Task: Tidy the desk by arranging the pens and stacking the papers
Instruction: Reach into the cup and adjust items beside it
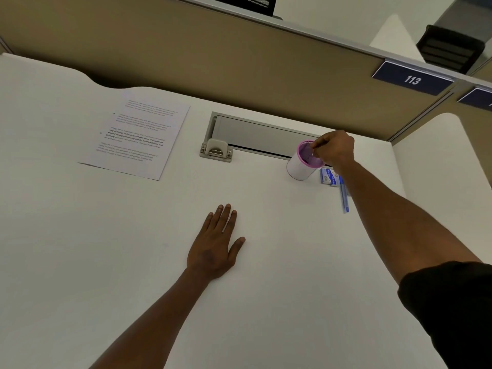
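Note:
A white pen cup (299, 169) with a pink rim stands at the desk's far right. My right hand (336, 147) hovers over its mouth, fingers pinched on a thin pen whose pale tip shows inside the cup. A blue pen (344, 199) lies on the desk just right of the cup, partly under my right forearm, beside a small blue packet (328, 177). A printed sheet of paper (138, 137) lies flat at the far left. My left hand (215, 242) rests palm down on the desk's middle, fingers spread, holding nothing.
A grey cable hatch (261, 134) is set into the white desk (106, 262) behind the cup, with a beige hole-punch-like item (216, 151) at its left end. A tan partition (213, 54) bearing a "113" plate (412, 79) bounds the back.

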Available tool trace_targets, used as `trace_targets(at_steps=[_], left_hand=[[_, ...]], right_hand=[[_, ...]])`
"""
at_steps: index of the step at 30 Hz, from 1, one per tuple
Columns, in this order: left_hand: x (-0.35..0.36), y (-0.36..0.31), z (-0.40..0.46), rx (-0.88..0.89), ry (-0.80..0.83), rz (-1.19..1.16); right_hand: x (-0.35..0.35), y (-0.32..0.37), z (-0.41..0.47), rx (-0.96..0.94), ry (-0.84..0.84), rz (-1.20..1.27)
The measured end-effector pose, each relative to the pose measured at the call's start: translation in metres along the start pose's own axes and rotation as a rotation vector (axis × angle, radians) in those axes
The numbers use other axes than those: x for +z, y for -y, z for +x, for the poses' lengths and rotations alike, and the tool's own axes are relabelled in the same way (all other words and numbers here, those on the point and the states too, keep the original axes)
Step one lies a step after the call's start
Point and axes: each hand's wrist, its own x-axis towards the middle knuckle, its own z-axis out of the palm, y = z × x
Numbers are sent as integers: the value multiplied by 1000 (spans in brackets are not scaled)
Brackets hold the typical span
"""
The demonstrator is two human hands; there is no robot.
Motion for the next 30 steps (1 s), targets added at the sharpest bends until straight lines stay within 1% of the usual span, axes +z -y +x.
trace_targets(at_steps=[6,9,13,15,18,20,22,24,27,30], left_hand=[[-1,0,0,4,5,-15],[0,0,0,4,3,-21],[-1,0,0,11,-7,-25],[-1,0,-1,15,-9,-13],[-5,-1,-1,22,-11,-54],[-14,-2,-1,15,-67,-141],[-27,-2,-4,2,-179,-216],[-40,6,-13,-35,-289,-269],[-56,37,-38,-149,-390,-278],[-65,81,-71,-310,-488,-203]], right_hand=[[8,-2,-1,25,-41,118],[9,-2,-2,83,-21,193],[9,0,-7,116,-6,276],[9,1,-10,113,-19,276],[10,3,-16,86,-97,236],[12,8,-24,68,-161,269],[19,15,-38,29,-189,338],[32,22,-60,-6,-124,452],[60,32,-103,-79,91,569],[97,42,-146,-135,298,595]])
